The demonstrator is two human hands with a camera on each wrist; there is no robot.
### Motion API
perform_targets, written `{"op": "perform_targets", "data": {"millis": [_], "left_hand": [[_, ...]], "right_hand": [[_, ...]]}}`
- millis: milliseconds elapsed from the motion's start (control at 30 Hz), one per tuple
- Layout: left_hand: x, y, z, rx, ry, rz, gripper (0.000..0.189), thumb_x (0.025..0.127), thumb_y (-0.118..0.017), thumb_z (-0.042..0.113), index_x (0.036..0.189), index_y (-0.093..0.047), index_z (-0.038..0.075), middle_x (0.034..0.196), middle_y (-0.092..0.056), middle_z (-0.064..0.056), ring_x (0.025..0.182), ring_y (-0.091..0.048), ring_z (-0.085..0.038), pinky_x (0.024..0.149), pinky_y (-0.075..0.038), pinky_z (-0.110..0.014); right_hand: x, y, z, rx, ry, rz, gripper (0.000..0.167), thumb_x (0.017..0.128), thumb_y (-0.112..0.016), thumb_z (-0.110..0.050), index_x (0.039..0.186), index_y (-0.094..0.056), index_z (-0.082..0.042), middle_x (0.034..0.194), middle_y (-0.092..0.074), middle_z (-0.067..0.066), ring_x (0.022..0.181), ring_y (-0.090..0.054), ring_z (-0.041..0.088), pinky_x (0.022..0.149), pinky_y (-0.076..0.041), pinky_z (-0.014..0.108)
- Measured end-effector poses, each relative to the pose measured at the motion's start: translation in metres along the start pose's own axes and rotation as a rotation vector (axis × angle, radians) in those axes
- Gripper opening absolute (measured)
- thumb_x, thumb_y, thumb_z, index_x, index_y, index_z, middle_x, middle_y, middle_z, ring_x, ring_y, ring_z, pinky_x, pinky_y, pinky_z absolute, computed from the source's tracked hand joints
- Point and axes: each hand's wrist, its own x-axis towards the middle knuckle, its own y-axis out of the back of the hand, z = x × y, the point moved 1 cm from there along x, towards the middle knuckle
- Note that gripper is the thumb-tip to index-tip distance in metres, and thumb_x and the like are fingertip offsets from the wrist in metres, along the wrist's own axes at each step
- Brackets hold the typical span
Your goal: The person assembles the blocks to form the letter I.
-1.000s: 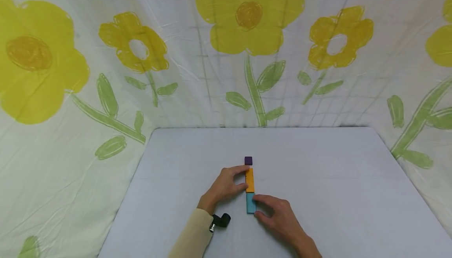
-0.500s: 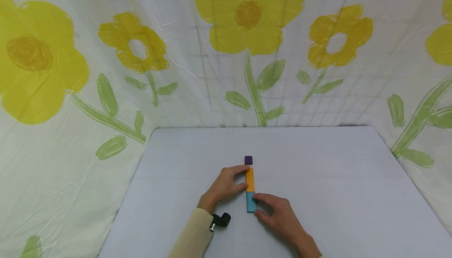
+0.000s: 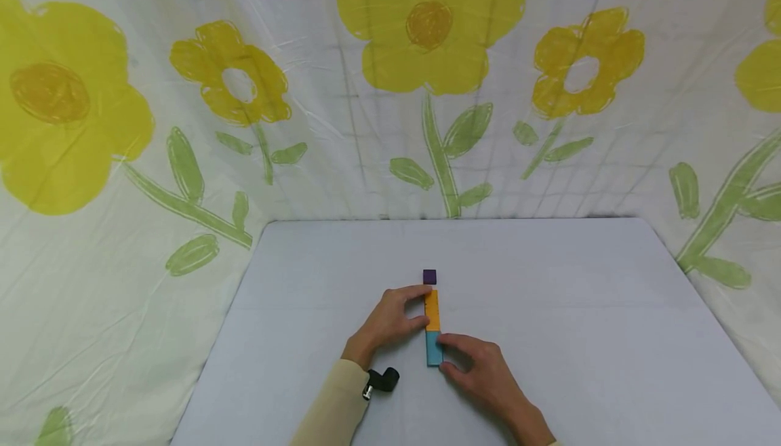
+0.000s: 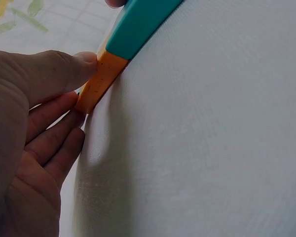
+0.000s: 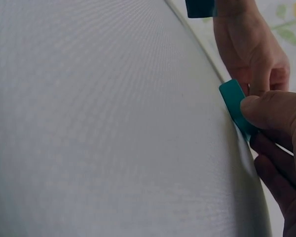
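My left hand pinches an orange block lengthwise, thumb at its near part and forefinger at its far end. Directly in line on the near side lies a teal block, its end against the orange one. My right hand pinches the teal block along its length, from the right side. In the left wrist view, small dark marks dot the orange block, and the teal block meets its end. The right wrist view shows my thumb on the teal block. A small purple cube sits just beyond the orange block.
The blocks rest on a white table with rounded far corners. Behind it hangs a white curtain printed with yellow flowers. A black wrist device is strapped at the left sleeve cuff.
The teal block and my right hand have shifted very slightly away from the person, toward the orange block. My left hand keeps its place.
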Motion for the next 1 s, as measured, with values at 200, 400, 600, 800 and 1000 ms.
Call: {"op": "perform_targets", "data": {"millis": [200, 400, 600, 800, 1000], "left_hand": [[-0.0001, -0.0002, -0.0005, 0.008, -0.004, 0.001, 0.058, 0.098, -0.084, 0.016, 0.153, -0.065, 0.011, 0.154, -0.067, -0.005, 0.146, -0.062, -0.024, 0.126, -0.048, -0.046], [-0.0003, 0.0004, -0.0001, 0.001, -0.013, 0.002, 0.058, 0.098, -0.084, 0.015, 0.152, -0.065, 0.011, 0.154, -0.068, -0.005, 0.146, -0.062, -0.024, 0.126, -0.048, -0.046], [-0.0004, 0.0005, 0.0000, -0.002, -0.004, -0.004, 0.057, 0.098, -0.083, 0.016, 0.152, -0.065, 0.012, 0.154, -0.067, -0.004, 0.147, -0.061, -0.024, 0.126, -0.048, -0.046], [-0.0004, 0.0009, -0.0003, -0.008, -0.005, 0.003, 0.057, 0.098, -0.084, 0.016, 0.152, -0.066, 0.011, 0.154, -0.068, -0.004, 0.146, -0.062, -0.024, 0.126, -0.048, -0.046], [-0.0003, 0.0015, -0.0010, -0.017, -0.014, 0.016, 0.057, 0.096, -0.085, 0.015, 0.151, -0.067, 0.011, 0.153, -0.068, -0.004, 0.147, -0.061, -0.023, 0.127, -0.047, -0.045]], "right_hand": [[0.0000, 0.0000, -0.0001, -0.003, 0.000, -0.003, 0.048, 0.086, -0.094, -0.010, 0.131, -0.079, -0.013, 0.128, -0.082, -0.003, 0.118, -0.079, 0.020, 0.101, -0.066, 0.044], [-0.0001, 0.0003, -0.0003, -0.002, 0.000, -0.006, 0.047, 0.086, -0.094, -0.011, 0.131, -0.079, -0.013, 0.129, -0.081, -0.003, 0.118, -0.079, 0.020, 0.101, -0.066, 0.044], [-0.0008, 0.0007, -0.0003, -0.001, 0.005, -0.003, 0.047, 0.086, -0.094, -0.011, 0.132, -0.079, -0.013, 0.129, -0.081, -0.004, 0.119, -0.079, 0.020, 0.101, -0.066, 0.044], [-0.0019, -0.0001, 0.0010, 0.004, 0.006, 0.007, 0.048, 0.086, -0.094, -0.013, 0.132, -0.080, -0.014, 0.129, -0.081, -0.004, 0.118, -0.079, 0.020, 0.101, -0.066, 0.044], [-0.0019, 0.0023, 0.0021, 0.011, 0.026, 0.036, 0.048, 0.085, -0.095, -0.012, 0.130, -0.080, -0.014, 0.128, -0.082, -0.006, 0.118, -0.079, 0.019, 0.101, -0.066, 0.043]]}}
